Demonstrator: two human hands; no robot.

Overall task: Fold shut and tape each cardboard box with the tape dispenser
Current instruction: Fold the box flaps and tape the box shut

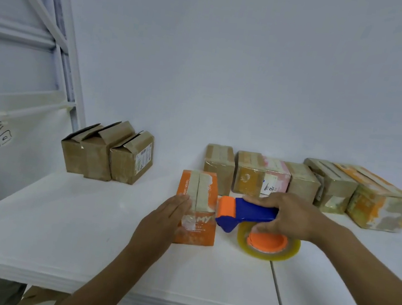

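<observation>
An orange cardboard box (201,199) stands in the middle of the white table (59,230), its top flaps folded shut with a seam down the centre. My left hand (161,221) lies flat with straight fingers against the box's near left corner. My right hand (286,216) grips the blue handle of the tape dispenser (245,214), whose orange roller touches the box's right side. The clear tape roll (268,244) on its orange hub hangs under the handle, just above the table.
Three brown boxes with open flaps (108,151) stand at the back left. A row of several closed, taped boxes (304,182) lines the back wall at right. A white shelf frame (61,55) rises at the left. A seam (276,287) splits the tabletop.
</observation>
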